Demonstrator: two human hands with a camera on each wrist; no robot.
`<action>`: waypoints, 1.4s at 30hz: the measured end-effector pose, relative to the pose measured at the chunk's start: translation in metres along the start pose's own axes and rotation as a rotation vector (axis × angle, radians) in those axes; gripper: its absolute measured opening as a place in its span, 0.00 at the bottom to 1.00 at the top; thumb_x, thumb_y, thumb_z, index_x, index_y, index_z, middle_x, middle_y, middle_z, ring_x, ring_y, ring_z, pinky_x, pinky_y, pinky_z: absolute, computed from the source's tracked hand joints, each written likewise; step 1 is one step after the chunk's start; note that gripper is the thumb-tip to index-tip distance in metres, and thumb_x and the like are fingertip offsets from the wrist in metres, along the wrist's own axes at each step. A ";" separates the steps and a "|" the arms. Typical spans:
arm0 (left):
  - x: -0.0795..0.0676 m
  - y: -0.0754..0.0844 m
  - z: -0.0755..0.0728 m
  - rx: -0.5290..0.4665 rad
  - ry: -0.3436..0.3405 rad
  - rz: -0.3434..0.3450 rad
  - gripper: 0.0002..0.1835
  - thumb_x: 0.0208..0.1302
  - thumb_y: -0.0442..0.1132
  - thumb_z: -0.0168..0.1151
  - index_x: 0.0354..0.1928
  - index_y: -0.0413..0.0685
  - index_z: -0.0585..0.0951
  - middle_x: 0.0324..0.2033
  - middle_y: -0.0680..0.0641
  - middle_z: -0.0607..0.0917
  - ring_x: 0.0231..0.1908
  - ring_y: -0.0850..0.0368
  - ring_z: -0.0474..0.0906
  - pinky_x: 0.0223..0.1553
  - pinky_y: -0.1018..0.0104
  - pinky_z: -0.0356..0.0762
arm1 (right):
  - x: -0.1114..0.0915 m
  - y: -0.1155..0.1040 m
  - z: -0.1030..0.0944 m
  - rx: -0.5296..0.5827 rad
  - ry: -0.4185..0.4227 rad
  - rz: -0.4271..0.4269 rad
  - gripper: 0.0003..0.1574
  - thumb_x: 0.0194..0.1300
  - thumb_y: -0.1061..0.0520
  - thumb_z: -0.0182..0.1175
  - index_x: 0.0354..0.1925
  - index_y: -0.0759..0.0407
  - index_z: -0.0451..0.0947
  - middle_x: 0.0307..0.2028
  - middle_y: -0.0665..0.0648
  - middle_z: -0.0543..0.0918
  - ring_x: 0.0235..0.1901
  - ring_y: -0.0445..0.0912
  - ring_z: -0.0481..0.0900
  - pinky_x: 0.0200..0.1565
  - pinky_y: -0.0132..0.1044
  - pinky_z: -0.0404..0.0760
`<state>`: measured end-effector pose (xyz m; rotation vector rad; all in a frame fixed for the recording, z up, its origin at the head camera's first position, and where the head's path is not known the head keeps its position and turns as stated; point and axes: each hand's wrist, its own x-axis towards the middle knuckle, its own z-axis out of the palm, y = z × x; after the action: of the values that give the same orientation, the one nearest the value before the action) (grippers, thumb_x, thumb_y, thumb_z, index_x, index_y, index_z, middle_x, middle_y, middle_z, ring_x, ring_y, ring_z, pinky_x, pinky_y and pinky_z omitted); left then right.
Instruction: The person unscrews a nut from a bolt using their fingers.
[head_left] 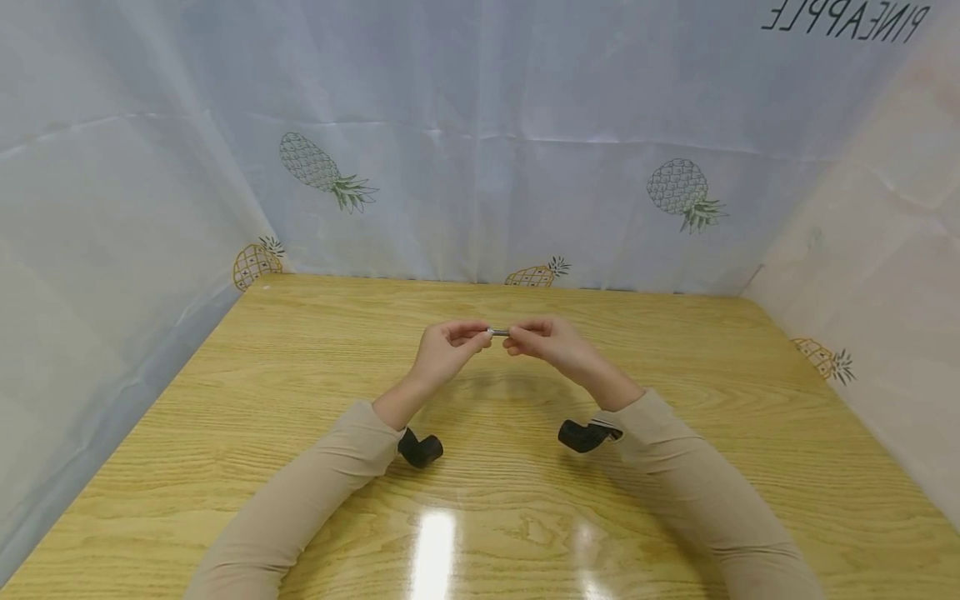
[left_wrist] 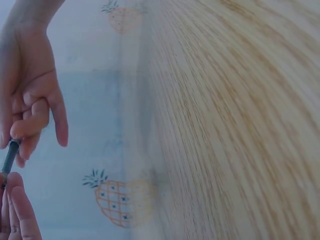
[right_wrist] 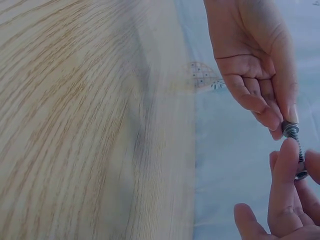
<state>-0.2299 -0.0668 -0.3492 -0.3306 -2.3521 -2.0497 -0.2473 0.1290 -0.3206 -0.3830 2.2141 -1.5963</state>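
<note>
Raised over the table, a small metal threaded bolt [head_left: 499, 332] spans the gap between both hands' fingertips. My left hand [head_left: 442, 352] pinches one end between thumb and fingers. The other end is pinched by my right hand [head_left: 557, 343]. In the right wrist view the bolt [right_wrist: 301, 150] shows a spiral thread, with a wider silvery ring-like piece at the left hand's end and a thicker piece at the right hand's end, partly covered by fingers. From the left wrist, the bolt [left_wrist: 9, 157] appears dark and slanted at the picture's left edge.
Beneath the hands lies a wood-grain table [head_left: 345, 367]. A pale curtain [head_left: 480, 192] with pineapple prints hangs along the back and both sides. Black curved pieces stick out at both cuffs, the left piece [head_left: 422, 450] and the right piece [head_left: 583, 436].
</note>
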 end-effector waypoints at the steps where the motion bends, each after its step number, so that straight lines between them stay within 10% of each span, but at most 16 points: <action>1: 0.000 0.000 0.000 -0.002 -0.002 0.000 0.16 0.60 0.40 0.60 0.48 0.40 0.79 0.41 0.38 0.83 0.41 0.53 0.82 0.48 0.59 0.78 | 0.000 0.000 0.000 -0.015 0.007 -0.004 0.21 0.66 0.53 0.53 0.53 0.63 0.71 0.48 0.63 0.79 0.45 0.44 0.79 0.62 0.50 0.66; 42: -0.001 0.001 0.000 -0.017 0.002 -0.014 0.16 0.61 0.41 0.59 0.49 0.40 0.79 0.42 0.39 0.83 0.41 0.54 0.82 0.50 0.55 0.77 | -0.002 0.000 -0.001 -0.002 0.059 -0.015 0.22 0.63 0.54 0.57 0.54 0.58 0.72 0.49 0.61 0.80 0.52 0.50 0.77 0.65 0.52 0.60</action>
<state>-0.2283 -0.0667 -0.3480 -0.3133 -2.3436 -2.0767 -0.2456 0.1311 -0.3202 -0.3578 2.2612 -1.6334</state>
